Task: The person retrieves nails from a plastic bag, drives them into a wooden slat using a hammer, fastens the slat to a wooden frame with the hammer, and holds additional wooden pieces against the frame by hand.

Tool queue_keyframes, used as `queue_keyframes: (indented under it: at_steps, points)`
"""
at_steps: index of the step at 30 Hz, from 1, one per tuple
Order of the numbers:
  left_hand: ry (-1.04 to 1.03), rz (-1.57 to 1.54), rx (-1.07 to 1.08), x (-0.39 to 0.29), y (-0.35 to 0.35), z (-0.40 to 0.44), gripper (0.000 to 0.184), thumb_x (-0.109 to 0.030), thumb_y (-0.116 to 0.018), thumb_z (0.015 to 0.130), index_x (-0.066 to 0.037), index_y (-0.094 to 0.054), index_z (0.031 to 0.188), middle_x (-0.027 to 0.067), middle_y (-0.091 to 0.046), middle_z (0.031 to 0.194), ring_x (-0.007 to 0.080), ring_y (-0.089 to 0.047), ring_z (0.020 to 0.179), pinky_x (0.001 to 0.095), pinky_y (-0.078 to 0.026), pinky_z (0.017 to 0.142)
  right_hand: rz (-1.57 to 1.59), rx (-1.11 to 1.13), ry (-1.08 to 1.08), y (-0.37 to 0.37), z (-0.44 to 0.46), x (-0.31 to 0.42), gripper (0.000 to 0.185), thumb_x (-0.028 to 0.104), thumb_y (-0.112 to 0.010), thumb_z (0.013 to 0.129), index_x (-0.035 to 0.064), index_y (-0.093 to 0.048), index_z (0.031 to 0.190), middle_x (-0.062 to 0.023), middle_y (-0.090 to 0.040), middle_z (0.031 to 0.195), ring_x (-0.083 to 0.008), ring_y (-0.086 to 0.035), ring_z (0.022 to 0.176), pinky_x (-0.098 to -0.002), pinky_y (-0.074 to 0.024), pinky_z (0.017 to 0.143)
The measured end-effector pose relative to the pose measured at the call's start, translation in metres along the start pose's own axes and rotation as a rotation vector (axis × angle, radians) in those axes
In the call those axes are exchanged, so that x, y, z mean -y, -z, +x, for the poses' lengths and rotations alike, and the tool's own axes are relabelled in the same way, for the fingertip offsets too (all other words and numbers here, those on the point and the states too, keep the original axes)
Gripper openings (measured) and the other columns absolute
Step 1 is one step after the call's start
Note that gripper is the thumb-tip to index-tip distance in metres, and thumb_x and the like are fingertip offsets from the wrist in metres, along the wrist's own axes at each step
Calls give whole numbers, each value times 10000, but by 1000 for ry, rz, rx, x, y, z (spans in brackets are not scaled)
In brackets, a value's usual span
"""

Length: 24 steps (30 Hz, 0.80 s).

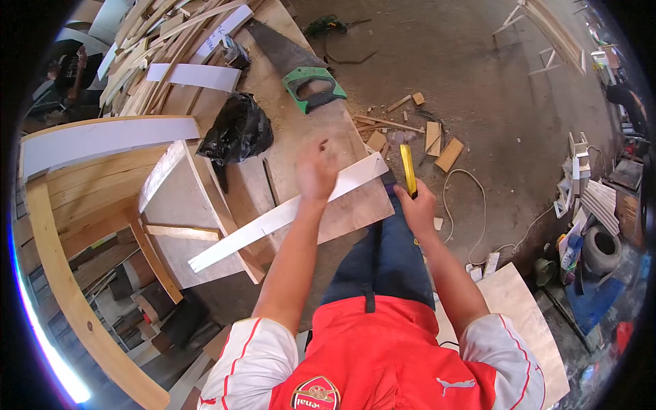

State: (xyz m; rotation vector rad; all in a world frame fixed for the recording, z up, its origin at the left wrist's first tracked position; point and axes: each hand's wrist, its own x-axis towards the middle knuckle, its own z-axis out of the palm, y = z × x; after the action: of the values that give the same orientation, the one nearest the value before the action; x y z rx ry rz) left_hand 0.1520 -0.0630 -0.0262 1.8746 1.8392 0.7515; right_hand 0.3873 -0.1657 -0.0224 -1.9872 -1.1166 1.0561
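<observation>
My right hand [417, 205] is closed round a hammer [408, 167] with a yellow handle, its head pointing away from me. Smeared by motion, my left hand [318, 171] is above the plywood bench top, over a long white strip [283, 213]; whether it touches anything, and how its fingers lie, cannot be made out. The strip runs slantwise from the bench's right edge to a curved wooden frame [219, 195] on the left. Beyond my left hand lie a black plastic bag [239, 130] and a handsaw [311, 85] with a green handle.
Thin wood strips [164, 41] are heaped at the back left. Wood offcuts [449, 154] and a pale cord [484, 205] lie on the floor to the right. A tyre-like ring [603, 249] stands at the far right. Part of another person [72, 72] shows at the upper left.
</observation>
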Motion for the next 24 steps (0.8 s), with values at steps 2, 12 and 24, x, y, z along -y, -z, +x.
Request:
queue_keyframes:
  at_steps: [2,12,24]
  points:
    - [127,52,-5,27,18,-6,304,-244,-692,927,-6,-693,1116,193,-697,1037,337,-665,955,436,-515,827,-8,11,-16,-11,13,9,309,267,-775,863,-8,-672,957,-195,-663,737,-356,-657,675,-432,-482,636]
    - [239,340,9,29,10,-2,214,-207,-630,944,0,-629,998,230,-675,1016,404,-668,960,496,-534,807,-57,-12,26,-61,57,19,327,295,-764,862,-7,-651,916,-250,-676,809,-454,-667,813,-520,-487,721]
    - [288,441,184,29,14,16,224,-184,-626,861,9,-737,882,269,-715,955,429,-706,888,512,-565,817,-21,-85,97,-67,56,21,297,265,-761,866,-7,-644,888,-214,-648,756,-381,-635,727,-468,-473,677]
